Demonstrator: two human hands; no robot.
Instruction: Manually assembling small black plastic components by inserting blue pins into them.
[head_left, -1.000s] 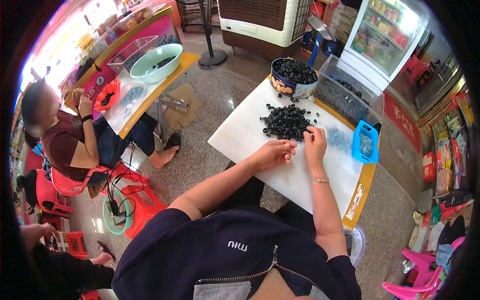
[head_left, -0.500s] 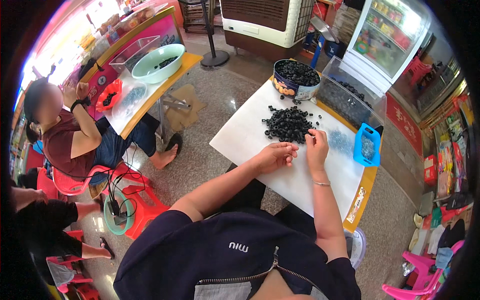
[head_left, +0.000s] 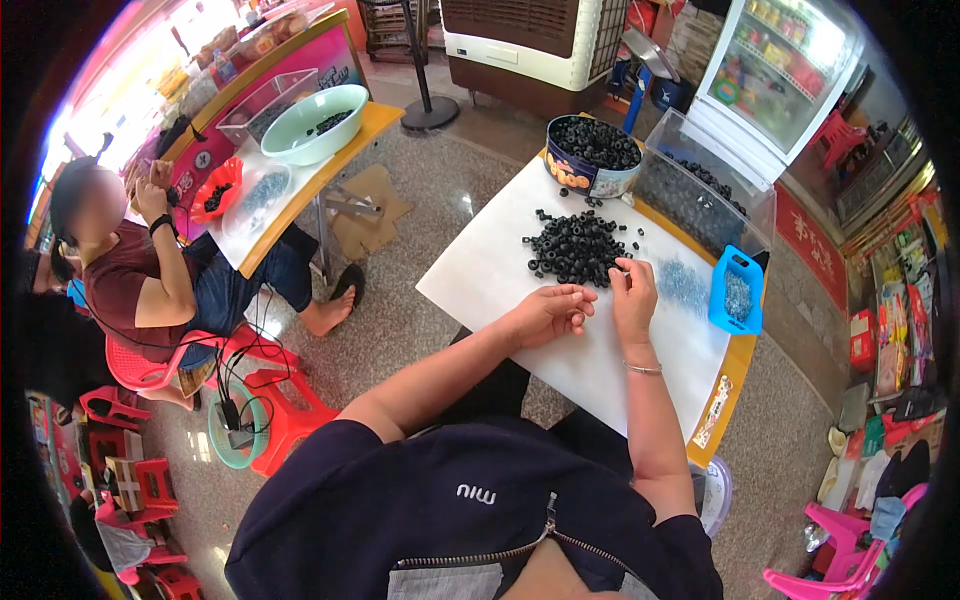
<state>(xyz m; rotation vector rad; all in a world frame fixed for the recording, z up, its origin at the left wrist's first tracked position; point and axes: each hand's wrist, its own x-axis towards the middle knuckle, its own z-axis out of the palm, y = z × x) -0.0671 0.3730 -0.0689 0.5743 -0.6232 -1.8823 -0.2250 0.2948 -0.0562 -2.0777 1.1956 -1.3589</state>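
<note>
At the far left, a seated co-worker (head_left: 140, 275) in a maroon top holds both hands up beside another bench (head_left: 245, 258), where a red bowl (head_left: 232, 172) and a pale green basin (head_left: 300, 140) hold black pieces. A pink panel (head_left: 185, 185) behind that bench carries pale lettering, too small to make out. Farther right and near, the person's dark top (head_left: 420, 480) bears short white lettering across the chest. The left hand (head_left: 552, 313) hangs over the white bench (head_left: 490, 260), its fingers curled in toward the thumb; I cannot tell whether it grips anything. Just beyond it lies the heap of small black ring-shaped pieces (head_left: 575, 245), and past that, at the far edge, a round tin (head_left: 610, 184) full of the same, its dark blue wrap printed with lettering and biscuits. The right hand (head_left: 635, 295) has thumb and fingertip brought together at the heap's near right edge; whatever may be between them is hidden. To its right are scattered clear bluish bits (head_left: 683, 283), then a bright blue basket (head_left: 719, 290) holding more, with a printed sticker (head_left: 712, 411) on the bench's yellow edge nearer. Farther right, a red mat (head_left: 812, 245) shows pale characters.
</note>
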